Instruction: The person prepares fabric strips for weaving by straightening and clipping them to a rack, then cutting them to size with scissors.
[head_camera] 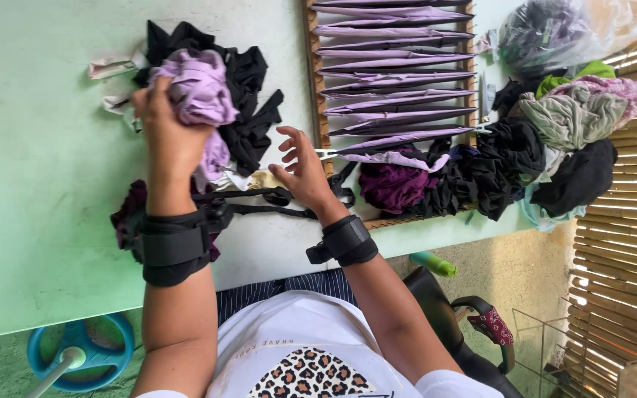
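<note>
In the upper left of the frame my left hand (165,136) grips a crumpled lilac cloth strip (199,92), soft and stretchy; my right hand (302,168) is open, fingers spread, near the wooden frame (312,88); many purple strips (396,74) are already stretched across it; heaps of black scraps (248,110) remain unused.

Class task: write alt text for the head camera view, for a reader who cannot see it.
A person's left hand grips a bunched lilac cloth over a pale green table, while the open right hand hovers beside a wooden frame strung with purple fabric strips; black scraps lie between.
</note>
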